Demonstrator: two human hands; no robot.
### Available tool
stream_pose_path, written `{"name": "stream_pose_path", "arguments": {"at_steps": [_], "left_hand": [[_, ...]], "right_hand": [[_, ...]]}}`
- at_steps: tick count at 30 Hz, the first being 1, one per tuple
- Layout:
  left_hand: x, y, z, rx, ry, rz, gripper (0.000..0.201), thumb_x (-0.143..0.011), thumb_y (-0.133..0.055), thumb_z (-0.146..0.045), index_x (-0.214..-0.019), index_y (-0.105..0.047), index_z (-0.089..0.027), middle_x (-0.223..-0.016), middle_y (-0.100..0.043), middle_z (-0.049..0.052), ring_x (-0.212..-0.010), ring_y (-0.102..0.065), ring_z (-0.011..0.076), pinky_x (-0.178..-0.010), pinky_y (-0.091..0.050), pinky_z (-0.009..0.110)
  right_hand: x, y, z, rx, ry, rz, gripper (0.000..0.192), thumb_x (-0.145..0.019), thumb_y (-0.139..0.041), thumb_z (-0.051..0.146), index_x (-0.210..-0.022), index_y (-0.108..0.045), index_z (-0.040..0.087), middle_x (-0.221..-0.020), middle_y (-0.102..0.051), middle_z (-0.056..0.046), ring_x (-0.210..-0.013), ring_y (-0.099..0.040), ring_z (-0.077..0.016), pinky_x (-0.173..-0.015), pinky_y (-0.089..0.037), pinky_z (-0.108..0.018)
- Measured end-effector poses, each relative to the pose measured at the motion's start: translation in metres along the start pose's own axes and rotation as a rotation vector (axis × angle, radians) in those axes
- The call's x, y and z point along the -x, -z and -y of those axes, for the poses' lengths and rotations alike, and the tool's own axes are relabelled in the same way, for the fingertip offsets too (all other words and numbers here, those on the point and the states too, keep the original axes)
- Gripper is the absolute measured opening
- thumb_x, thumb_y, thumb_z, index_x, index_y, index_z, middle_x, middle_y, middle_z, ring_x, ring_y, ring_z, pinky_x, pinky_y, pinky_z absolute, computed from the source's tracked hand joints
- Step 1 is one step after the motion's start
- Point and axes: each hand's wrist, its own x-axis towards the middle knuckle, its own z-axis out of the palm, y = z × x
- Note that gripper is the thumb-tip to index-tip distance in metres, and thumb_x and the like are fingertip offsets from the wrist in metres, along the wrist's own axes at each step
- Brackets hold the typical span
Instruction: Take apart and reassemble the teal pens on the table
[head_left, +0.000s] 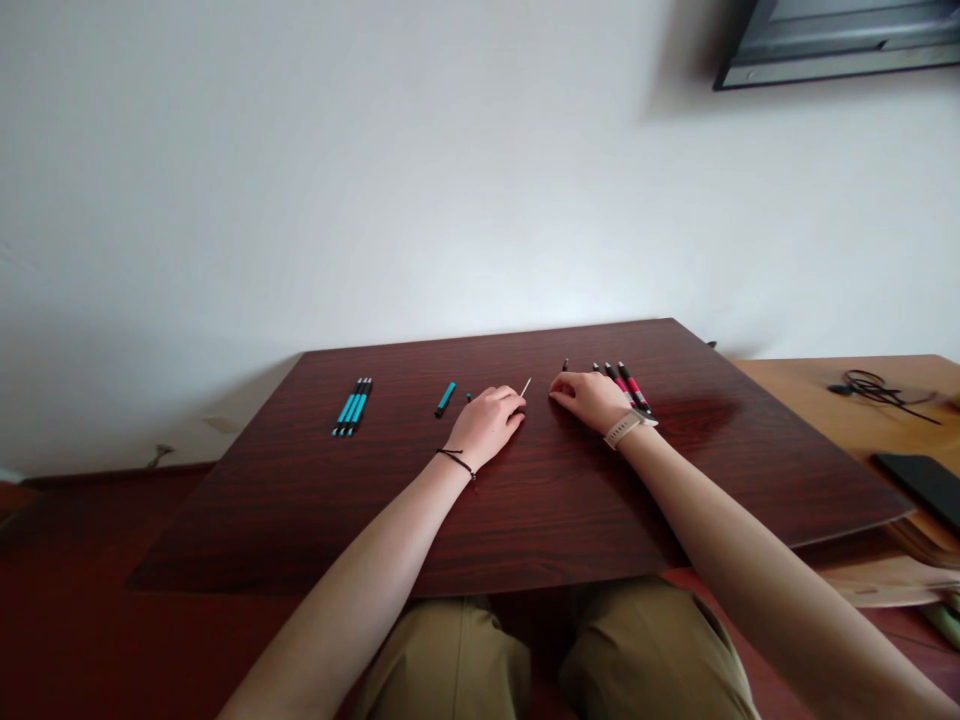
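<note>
Fingertips of the left hand (489, 425) are bending down onto the dark wooden table (525, 545), and from my remote post I am watching a thin pale rod (526, 387) jutting out just past them, its far end pointing away from the person. The rod's near end is disappearing beside the index finger, so I am not able to tell whether the fingers are pinching it or merely touching it; they are bunching closely together.

The right hand (590, 398) is resting a little way across from the rod, with a bare strip of tabletop separating the two hands. Its thumb and index finger are drawing close to each other, and I am not managing to tell whether anything is sitting between them. A small dark piece (566, 364) is showing just beyond its knuckles, while several pink-and-black pens (631, 385) are lying right behind that hand, which is partly covering them.

Left of the left hand, I am seeing a tiny dark part (469, 397) lying near the knuckles and a teal barrel (445, 399) slanting just beyond it. Farther left, teal-and-black pens (352, 407) are lying side by side in a neat row.
</note>
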Motion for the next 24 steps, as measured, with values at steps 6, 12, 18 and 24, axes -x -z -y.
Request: {"name": "stream_pose_path", "arguments": {"at_steps": [6,12,18,24], "left_hand": [[0.000,0.007,-0.007,-0.097,0.010,0.067,0.016,-0.099,-0.069,-0.017,-0.087,-0.077,-0.022,-0.098,-0.075,0.008,-0.097,-0.066,0.0249,-0.089,-0.054,0.037],[0.004,0.015,-0.018,-0.239,0.167,0.095,0.010,-0.098,-0.074,-0.032,-0.097,-0.071,-0.023,-0.101,-0.072,0.005,-0.098,-0.068,0.0227,-0.081,-0.053,0.032],[0.005,0.016,-0.021,-0.238,0.272,0.152,0.008,-0.099,-0.066,-0.026,-0.093,-0.068,-0.022,-0.101,-0.072,0.005,-0.090,-0.070,0.0218,-0.080,-0.052,0.032],[0.006,0.022,-0.023,-0.274,0.330,0.183,0.012,-0.098,-0.060,-0.020,-0.089,-0.069,-0.020,-0.098,-0.074,0.008,-0.088,-0.073,0.0238,-0.080,-0.053,0.033]], "right_hand": [[0.000,-0.001,0.001,-0.003,-0.018,-0.002,0.012,-0.099,-0.068,0.033,-0.098,-0.077,0.024,-0.086,-0.080,-0.004,-0.079,-0.072,-0.0237,-0.068,-0.044,-0.032],[0.001,0.000,0.005,-0.112,0.017,-0.084,0.009,-0.099,-0.066,0.028,-0.100,-0.073,0.023,-0.084,-0.078,-0.003,-0.076,-0.071,-0.0212,-0.068,-0.043,-0.030],[0.001,-0.004,0.006,-0.188,0.106,-0.092,0.009,-0.099,-0.065,0.028,-0.100,-0.073,0.022,-0.080,-0.076,-0.004,-0.073,-0.070,-0.0207,-0.068,-0.044,-0.029],[0.000,-0.005,0.006,-0.236,0.119,-0.141,0.010,-0.097,-0.066,0.029,-0.099,-0.072,0.022,-0.079,-0.075,-0.003,-0.071,-0.069,-0.0203,-0.068,-0.044,-0.030]]}}
